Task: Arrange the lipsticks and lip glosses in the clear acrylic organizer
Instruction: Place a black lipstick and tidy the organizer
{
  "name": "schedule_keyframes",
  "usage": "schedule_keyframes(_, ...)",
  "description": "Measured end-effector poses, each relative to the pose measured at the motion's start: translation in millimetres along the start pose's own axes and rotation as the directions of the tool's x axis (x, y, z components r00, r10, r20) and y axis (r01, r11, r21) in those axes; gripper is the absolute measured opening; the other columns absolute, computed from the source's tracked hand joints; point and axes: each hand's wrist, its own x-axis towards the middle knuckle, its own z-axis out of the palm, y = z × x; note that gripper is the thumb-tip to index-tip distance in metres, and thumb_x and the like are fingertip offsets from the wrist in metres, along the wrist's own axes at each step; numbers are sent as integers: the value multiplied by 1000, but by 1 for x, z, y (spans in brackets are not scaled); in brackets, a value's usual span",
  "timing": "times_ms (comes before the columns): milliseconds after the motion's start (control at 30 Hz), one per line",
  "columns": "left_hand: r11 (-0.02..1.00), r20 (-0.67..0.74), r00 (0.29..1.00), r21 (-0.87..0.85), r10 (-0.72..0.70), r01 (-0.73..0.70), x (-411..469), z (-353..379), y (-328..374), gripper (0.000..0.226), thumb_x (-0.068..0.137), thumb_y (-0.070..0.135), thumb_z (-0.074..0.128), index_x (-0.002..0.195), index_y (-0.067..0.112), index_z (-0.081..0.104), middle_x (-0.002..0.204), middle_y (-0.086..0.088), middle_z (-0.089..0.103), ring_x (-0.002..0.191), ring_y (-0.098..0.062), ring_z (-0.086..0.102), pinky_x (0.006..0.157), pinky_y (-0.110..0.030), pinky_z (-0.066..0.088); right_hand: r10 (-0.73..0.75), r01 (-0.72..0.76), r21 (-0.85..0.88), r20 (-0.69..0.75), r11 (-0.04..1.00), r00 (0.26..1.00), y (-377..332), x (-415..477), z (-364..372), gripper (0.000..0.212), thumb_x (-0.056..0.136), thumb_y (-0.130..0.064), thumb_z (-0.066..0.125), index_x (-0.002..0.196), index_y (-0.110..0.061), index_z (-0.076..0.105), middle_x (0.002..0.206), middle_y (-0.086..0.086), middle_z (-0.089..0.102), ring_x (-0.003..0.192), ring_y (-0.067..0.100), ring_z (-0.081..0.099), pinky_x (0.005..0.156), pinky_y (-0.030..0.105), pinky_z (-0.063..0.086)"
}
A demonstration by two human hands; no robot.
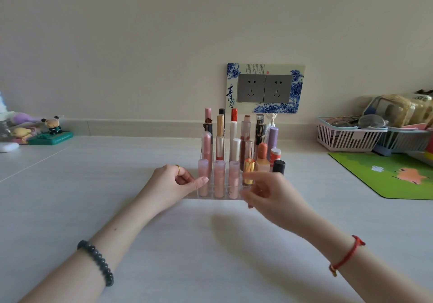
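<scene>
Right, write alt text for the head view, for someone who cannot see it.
A clear acrylic organizer holding upright lipsticks and lip glosses stands on a white table. The left hand touches its front left corner; the blurred right hand is beside a gold-capped lipstick at front right.
</scene>
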Motion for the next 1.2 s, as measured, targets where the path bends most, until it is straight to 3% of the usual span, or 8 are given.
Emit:
schedule_keyframes(100,1000,5,1000,-3,-5,5,0,0,1,36,66,56,69,63,20,65,61,5,64,58,-7,56,56,-20,41,15,-26,-86,-118,996,993,5,3,-11,16,82,-16,55,92,-14,67,66,16,65,66,29,59,54,25,42)
schedule_keyframes(200,1000,7,1000,1,-8,8,-1,-1,0,36,66,56,69,63,20,66,59,7,63,58,-7,55,56,-20,41,50,-64,-140,-98,988,994,9,2,-12,22,85,-16,53,102,-16,67,62,-1,60,59,15,56,47,9,38)
schedule_keyframes(300,1000,7,1000,3,-6,6,0,-1,1,36,66,56,69,63,20,65,60,6,63,58,-8,56,57,-21,42,65,-74,-145,-68,987,996,11,2,-10,22,86,-17,52,101,-15,67,61,-3,58,55,11,52,45,5,38)
schedule_keyframes(500,1000,5,1000,12,-8,8,0,-1,0,37,65,58,68,62,21,65,58,8,63,57,-4,55,54,-17,41,57,-65,-162,-53,985,997,9,1,-11,21,85,-17,53,99,-14,68,60,-4,58,54,9,53,44,5,38)
schedule_keyframes(700,1000,28,1000,8,-2,2,1,-1,1,37,66,57,68,59,21,66,63,3,69,62,-10,61,59,-22,44,-120,17,-348,-276,937,954,4,11,-48,18,80,-23,62,97,-27,68,57,-14,55,46,1,46,44,12,36)
schedule_keyframes(833,1000,20,1000,16,-10,10,0,-2,3,36,67,56,68,60,21,66,61,5,66,59,-8,58,56,-20,42,-199,61,-554,-193,830,961,7,21,-55,23,81,-40,60,101,-31,65,71,-12,46,70,9,44,51,14,30)
schedule_keyframes(967,1000,23,1000,25,3,-4,-2,-2,5,33,69,54,68,61,21,65,66,1,69,60,-9,57,56,-20,41,-182,65,-550,-161,833,970,12,27,-51,27,79,-44,60,101,-29,66,75,-10,45,76,10,42,54,13,28)
schedule_keyframes(1200,999,33,999,35,0,-2,-2,-2,6,33,70,53,67,62,21,65,67,0,69,62,-12,59,58,-22,42,-125,44,-528,-119,848,985,14,34,-50,26,77,-43,63,97,-27,66,86,-2,55,81,14,45,64,26,36)
